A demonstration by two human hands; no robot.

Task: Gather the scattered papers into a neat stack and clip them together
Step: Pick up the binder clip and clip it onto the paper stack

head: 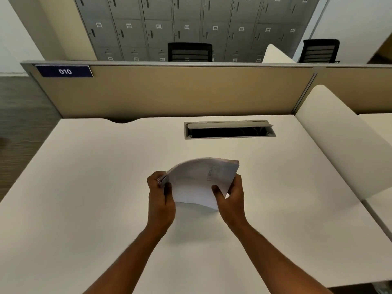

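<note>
A stack of white papers [197,181] stands on its lower edge on the white desk [84,187], near the middle. The sheets bow backward at the top, and faint print shows on the front sheet. My left hand [161,198] grips the stack's left edge, thumb on the front. My right hand [231,196] grips the right edge, thumb pressed on the front sheet. No clip shows anywhere in view.
An open cable tray slot [230,130] is set into the desk behind the papers. A tan partition [180,92] labelled 010 closes off the back. A white side divider [339,141] stands at the right. Black chairs and grey lockers lie beyond.
</note>
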